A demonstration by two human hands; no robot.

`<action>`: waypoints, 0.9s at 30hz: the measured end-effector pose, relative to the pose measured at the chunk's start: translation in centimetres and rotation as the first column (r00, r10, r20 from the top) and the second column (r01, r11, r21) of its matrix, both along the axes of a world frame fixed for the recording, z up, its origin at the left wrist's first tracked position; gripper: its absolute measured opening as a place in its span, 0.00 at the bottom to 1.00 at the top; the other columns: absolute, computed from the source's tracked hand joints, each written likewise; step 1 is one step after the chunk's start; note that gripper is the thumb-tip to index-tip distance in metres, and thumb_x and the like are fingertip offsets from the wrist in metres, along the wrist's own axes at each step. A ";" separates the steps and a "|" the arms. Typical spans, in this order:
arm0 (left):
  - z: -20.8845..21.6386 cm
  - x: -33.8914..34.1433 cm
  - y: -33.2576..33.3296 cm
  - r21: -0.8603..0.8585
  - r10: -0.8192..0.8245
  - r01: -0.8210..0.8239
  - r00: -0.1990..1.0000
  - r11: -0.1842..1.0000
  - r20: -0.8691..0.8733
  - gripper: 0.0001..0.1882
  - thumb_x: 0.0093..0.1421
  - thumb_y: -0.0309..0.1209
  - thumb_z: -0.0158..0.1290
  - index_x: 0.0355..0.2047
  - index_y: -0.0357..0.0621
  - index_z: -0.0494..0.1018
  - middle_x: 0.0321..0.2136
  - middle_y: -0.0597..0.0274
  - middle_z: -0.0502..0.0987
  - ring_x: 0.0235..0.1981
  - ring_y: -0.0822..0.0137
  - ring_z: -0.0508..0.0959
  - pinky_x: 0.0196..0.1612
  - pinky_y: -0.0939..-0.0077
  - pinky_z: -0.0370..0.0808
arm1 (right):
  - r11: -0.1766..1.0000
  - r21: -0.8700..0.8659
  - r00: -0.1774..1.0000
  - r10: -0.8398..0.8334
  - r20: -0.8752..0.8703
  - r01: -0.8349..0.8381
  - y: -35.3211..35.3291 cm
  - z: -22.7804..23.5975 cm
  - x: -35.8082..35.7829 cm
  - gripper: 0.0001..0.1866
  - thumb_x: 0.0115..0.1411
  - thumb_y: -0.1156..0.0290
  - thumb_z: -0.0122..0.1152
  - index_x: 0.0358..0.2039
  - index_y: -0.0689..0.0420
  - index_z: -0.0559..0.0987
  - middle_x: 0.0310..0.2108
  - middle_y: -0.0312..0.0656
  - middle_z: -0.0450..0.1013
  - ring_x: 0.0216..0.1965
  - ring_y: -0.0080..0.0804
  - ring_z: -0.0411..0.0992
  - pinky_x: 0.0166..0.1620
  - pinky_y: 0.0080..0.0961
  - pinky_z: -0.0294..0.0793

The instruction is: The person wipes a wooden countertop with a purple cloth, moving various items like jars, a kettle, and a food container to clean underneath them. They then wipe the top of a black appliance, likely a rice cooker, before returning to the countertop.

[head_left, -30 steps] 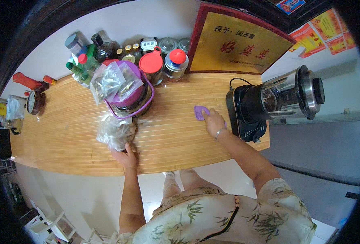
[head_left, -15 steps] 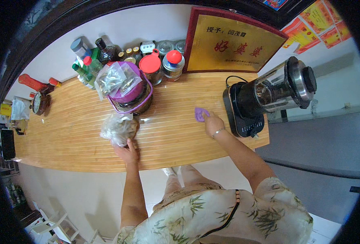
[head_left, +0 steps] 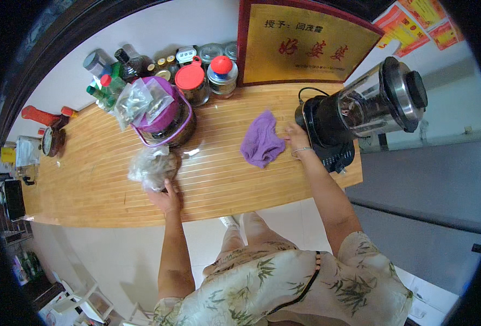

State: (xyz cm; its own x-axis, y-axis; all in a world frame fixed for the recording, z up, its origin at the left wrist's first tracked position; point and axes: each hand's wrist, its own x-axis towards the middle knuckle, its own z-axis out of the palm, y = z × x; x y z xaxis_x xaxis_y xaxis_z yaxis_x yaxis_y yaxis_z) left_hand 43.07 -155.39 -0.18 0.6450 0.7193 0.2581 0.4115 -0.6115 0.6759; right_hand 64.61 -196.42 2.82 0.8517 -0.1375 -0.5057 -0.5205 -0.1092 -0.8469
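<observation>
My left hand (head_left: 164, 200) is at the near side of a clear plastic bag (head_left: 152, 167) with pale contents. Its thumb lies along the bag and its fingers are partly hidden under the bag's edge. A purple cloth (head_left: 262, 140) lies spread and crumpled on the wooden counter (head_left: 219, 179). Just right of the cloth, my right hand (head_left: 297, 138) reaches to the black base of a blender (head_left: 333, 122), fingers stretched out against its left side. The thumb is close to the cloth's edge; whether it touches is unclear.
Behind the bag stands a jar with a purple lid and handle (head_left: 186, 127), topped by plastic packets (head_left: 144, 102). Red-lidded jars (head_left: 192, 87) and bottles (head_left: 109, 89) line the wall, beside a framed gold plaque (head_left: 305, 46). A small pot (head_left: 52, 141) sits far left.
My right hand has let go of the purple cloth, which now lies spread out, and has moved up and right to the blender base. My left hand stays at the bag.
</observation>
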 end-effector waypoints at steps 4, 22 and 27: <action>-0.6 -0.6 1.1 0.046 0.017 -0.016 1.000 0.999 -0.014 0.38 0.59 0.48 0.55 0.57 0.29 0.61 0.53 0.35 0.66 0.54 0.38 0.65 0.57 0.49 0.62 | 0.912 -0.380 0.884 0.302 0.358 -0.158 2.1 2.9 -0.6 0.17 0.63 0.68 0.55 0.49 0.64 0.75 0.48 0.53 0.74 0.49 0.37 0.73 0.48 0.31 0.73; -1.3 -0.7 0.9 0.000 -0.014 0.014 1.000 1.000 -0.020 0.38 0.59 0.48 0.55 0.57 0.27 0.60 0.53 0.34 0.67 0.53 0.38 0.67 0.56 0.50 0.63 | 0.297 -0.894 0.516 0.852 0.090 -0.335 11.7 -1.6 -3.2 0.29 0.60 0.61 0.54 0.61 0.53 0.66 0.66 0.43 0.57 0.66 0.45 0.53 0.66 0.47 0.49; -1.4 -1.4 1.1 0.047 0.030 -0.026 0.996 0.999 -0.087 0.38 0.59 0.46 0.55 0.59 0.28 0.57 0.54 0.34 0.67 0.55 0.39 0.67 0.57 0.53 0.63 | 0.197 -0.894 0.385 0.922 0.030 -0.402 10.3 0.3 -1.7 0.29 0.60 0.63 0.53 0.62 0.54 0.64 0.65 0.47 0.57 0.66 0.48 0.54 0.66 0.48 0.51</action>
State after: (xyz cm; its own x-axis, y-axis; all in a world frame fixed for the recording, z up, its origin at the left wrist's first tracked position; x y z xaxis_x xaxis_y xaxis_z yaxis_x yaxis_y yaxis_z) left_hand 41.72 -154.29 -1.54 0.6462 0.7262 0.2345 0.4851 -0.6281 0.6083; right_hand 62.92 -186.09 3.13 0.8035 0.5903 -0.0773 0.5468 -0.7831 -0.2962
